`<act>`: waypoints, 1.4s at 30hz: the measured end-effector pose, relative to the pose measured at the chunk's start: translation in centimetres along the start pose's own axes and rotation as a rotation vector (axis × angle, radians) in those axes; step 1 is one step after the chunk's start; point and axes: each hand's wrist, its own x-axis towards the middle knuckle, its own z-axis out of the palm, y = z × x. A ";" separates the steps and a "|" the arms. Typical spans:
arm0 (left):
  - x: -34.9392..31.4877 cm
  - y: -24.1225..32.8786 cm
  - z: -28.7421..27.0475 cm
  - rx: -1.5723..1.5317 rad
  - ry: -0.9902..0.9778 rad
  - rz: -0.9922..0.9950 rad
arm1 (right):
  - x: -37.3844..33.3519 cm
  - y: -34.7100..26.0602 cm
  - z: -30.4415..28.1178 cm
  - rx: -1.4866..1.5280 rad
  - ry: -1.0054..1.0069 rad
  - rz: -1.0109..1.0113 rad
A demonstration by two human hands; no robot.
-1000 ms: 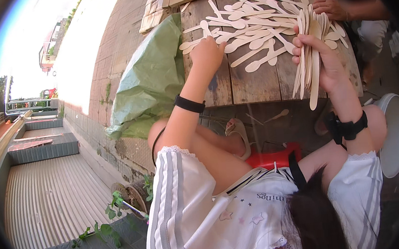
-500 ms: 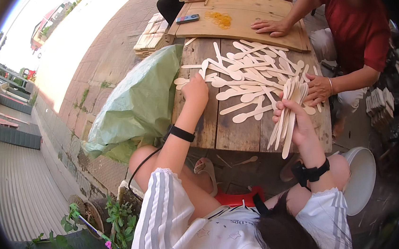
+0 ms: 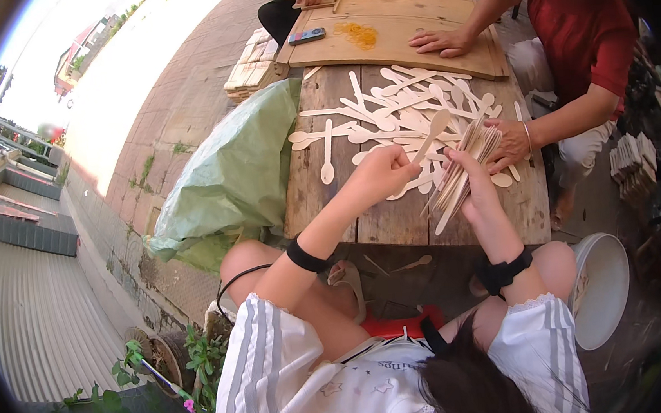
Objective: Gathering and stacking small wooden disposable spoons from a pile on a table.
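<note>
My left hand [image 3: 385, 172] is closed in a pinch on the handle of a single wooden spoon [image 3: 434, 130], its bowl pointing up and away from me. Close by on the right, my right hand [image 3: 475, 190] grips a fanned bundle of wooden spoons [image 3: 464, 165] above the table. A loose pile of pale wooden spoons [image 3: 393, 114] spreads over the plank table [image 3: 395, 224] beyond both hands. One spoon [image 3: 327, 153] lies apart near the table's left edge. The bundle hides part of the pile.
A co-worker's hand [image 3: 507, 144] rests right beside my bundle, the other on a raised wooden board [image 3: 408, 15] bearing rubber bands [image 3: 356, 35] and a remote-like device [image 3: 307, 36]. A green sack [image 3: 225, 168] leans at the left; a white bucket [image 3: 605, 292] stands right.
My left hand has moved right from the table's left side to beside the bundle. A lone spoon now shows where it was. The bundle in my right hand has tilted.
</note>
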 end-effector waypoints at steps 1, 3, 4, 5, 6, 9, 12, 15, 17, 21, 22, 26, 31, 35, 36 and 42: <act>-0.8 1.0 1.3 0.018 -0.081 -0.040 | -0.3 0.0 0.1 0.031 -0.050 0.000; -2.2 2.4 2.6 0.112 -0.171 0.049 | -1.0 -0.3 0.1 0.194 -0.185 -0.051; -2.3 2.9 2.7 0.119 -0.183 0.025 | -1.4 -0.3 0.0 0.176 -0.208 -0.059; -2.3 3.2 2.8 0.055 -0.229 -0.050 | -1.6 -0.4 -0.1 0.182 -0.120 -0.017; -2.2 3.4 2.8 -0.012 -0.275 -0.123 | -1.8 -0.6 -0.3 0.152 -0.183 0.015; -0.2 2.6 1.5 0.202 -0.430 0.111 | -1.3 -1.3 -1.2 0.124 -0.227 0.093; 3.1 0.0 0.3 0.294 -0.044 0.068 | -0.3 -2.0 -2.1 0.212 -0.087 0.004; 5.6 -3.9 -2.0 1.241 0.387 0.375 | 0.4 -2.9 -2.6 0.255 -0.117 0.001; 6.1 -6.2 -3.0 1.308 0.311 0.274 | 0.5 -3.1 -2.6 0.233 -0.151 -0.013; 6.3 -8.2 -3.4 1.347 0.391 0.266 | 0.2 -3.1 -2.2 0.087 -0.090 0.001; 5.9 -7.9 -3.6 1.286 0.372 0.315 | 0.2 -3.2 -2.0 0.004 -0.098 -0.058; 4.5 -4.8 -4.0 0.822 0.138 0.208 | 0.4 -4.0 -1.0 -0.272 -0.058 -0.269; 3.3 -1.1 -4.2 0.277 -0.158 0.193 | 0.3 -5.1 -0.1 -0.556 -0.187 -0.475; 2.9 -0.1 -3.8 0.386 -0.279 0.522 | -0.1 -3.8 0.3 -0.600 -0.488 -0.160; 2.8 0.0 -3.5 0.385 -0.279 0.520 | -0.4 -2.8 0.5 -0.592 -0.496 -0.063; 3.1 -1.1 -2.5 0.314 -0.098 0.389 | -0.9 0.6 1.3 -0.544 -0.484 -0.012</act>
